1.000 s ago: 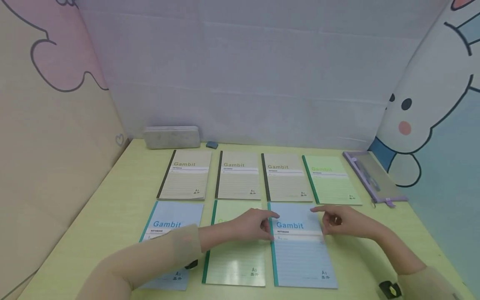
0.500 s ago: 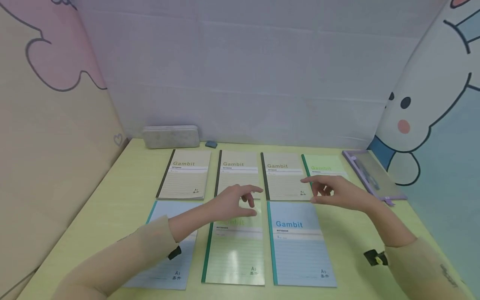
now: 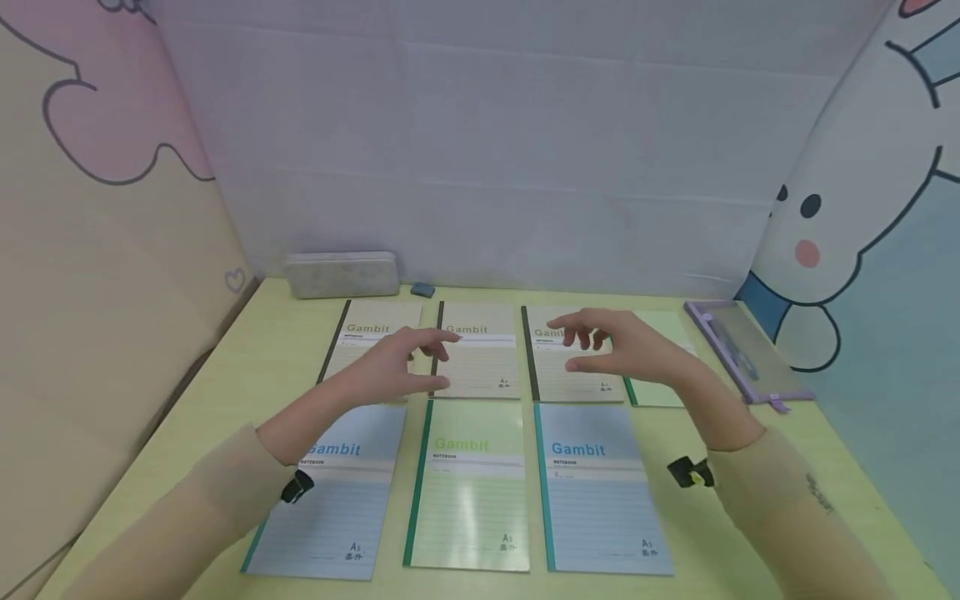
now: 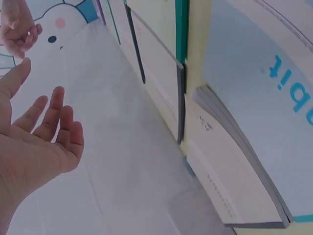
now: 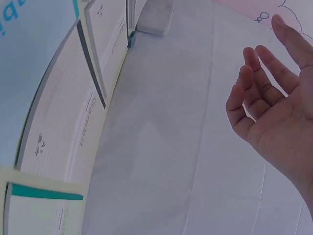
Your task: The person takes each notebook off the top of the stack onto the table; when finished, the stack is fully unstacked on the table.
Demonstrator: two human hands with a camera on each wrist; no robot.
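My left hand (image 3: 390, 367) is held over the back row of notebooks, fingers loosely spread and nothing in them. Beneath it lies the leftmost beige notebook (image 3: 360, 337); its fingertips overlap the middle beige notebook (image 3: 480, 358). My right hand (image 3: 626, 346), also holding nothing, hovers over the right beige notebook (image 3: 551, 375) and partly hides a green notebook (image 3: 675, 329). Nearer me lie a blue notebook (image 3: 337, 517), a second green notebook (image 3: 468, 500) and another blue notebook (image 3: 607, 517). Both wrist views show relaxed, slightly bent fingers with bare palms.
A grey pencil case (image 3: 342, 275) stands at the back left, beside a small blue eraser-like block (image 3: 423, 290). At the right edge lies a purple-edged zip pouch (image 3: 750, 354) with a pen inside. Fabric-like walls with cartoon prints enclose the table (image 3: 217, 417).
Both hands have left the front right blue notebook, moving back and to the left. They have spread further apart, and that notebook now lies uncovered.
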